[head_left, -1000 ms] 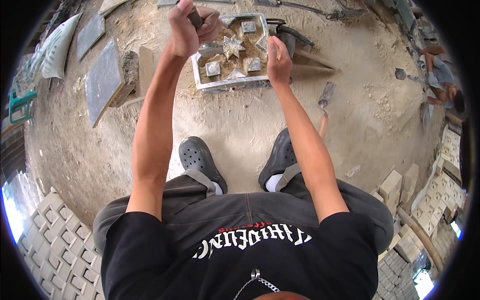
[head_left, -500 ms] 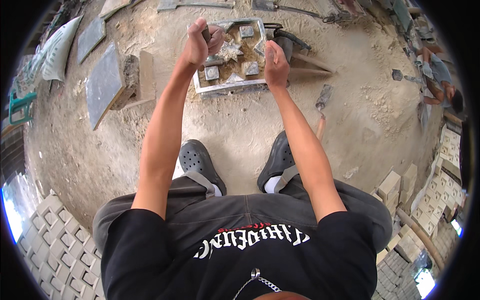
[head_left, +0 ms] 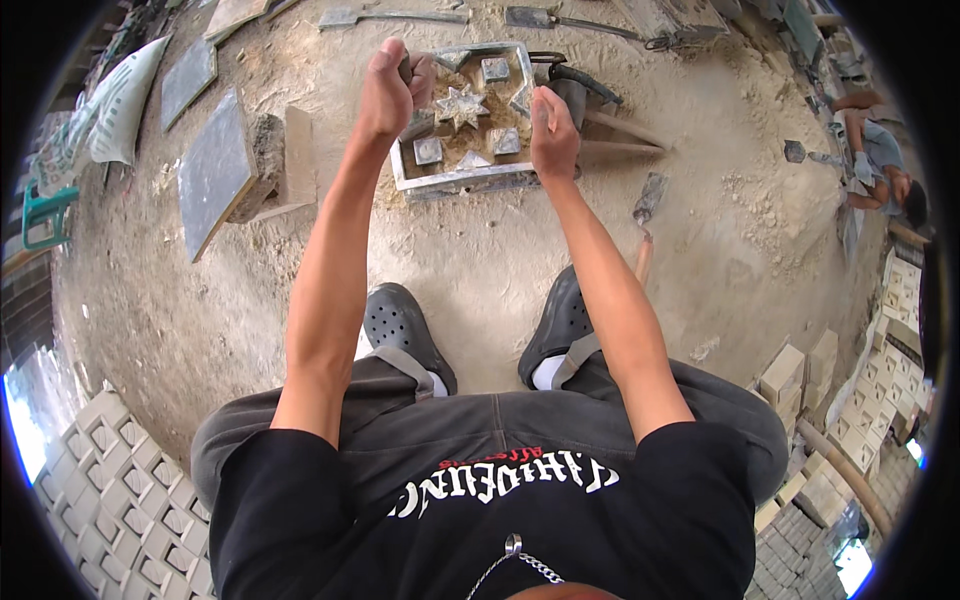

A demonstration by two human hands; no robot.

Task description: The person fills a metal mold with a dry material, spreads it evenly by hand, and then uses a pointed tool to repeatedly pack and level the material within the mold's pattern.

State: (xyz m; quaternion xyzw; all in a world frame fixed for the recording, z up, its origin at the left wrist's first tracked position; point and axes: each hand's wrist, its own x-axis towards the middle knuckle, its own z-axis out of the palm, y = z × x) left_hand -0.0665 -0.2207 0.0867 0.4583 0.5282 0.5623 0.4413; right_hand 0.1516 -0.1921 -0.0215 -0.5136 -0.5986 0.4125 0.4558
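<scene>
A rectangular metal mould frame (head_left: 470,183) lies on the sandy ground ahead of me, with a star-shaped block (head_left: 461,107) in its middle and several small square blocks around it. Damp-looking sandy material fills the gaps between the blocks. Over the frame's left side my left hand (head_left: 390,95) is closed in a fist around a dark handle (head_left: 405,68); the rest of that tool is hidden. At the frame's right side my right hand (head_left: 554,138) has its fingers stretched out close together, with nothing visible in them. Whether it touches the frame is unclear.
A trowel (head_left: 650,198) lies to the right, and a shovel (head_left: 570,20) lies beyond the frame. Grey slabs (head_left: 218,170) lean at left. Patterned blocks (head_left: 125,475) are stacked at both lower corners. Another person (head_left: 880,160) crouches at far right by a sand pile (head_left: 795,200).
My left hand has shifted slightly left and down, uncovering more of the star block. The right hand stays by the frame, its fingers a little straighter. The whole view has shifted slightly.
</scene>
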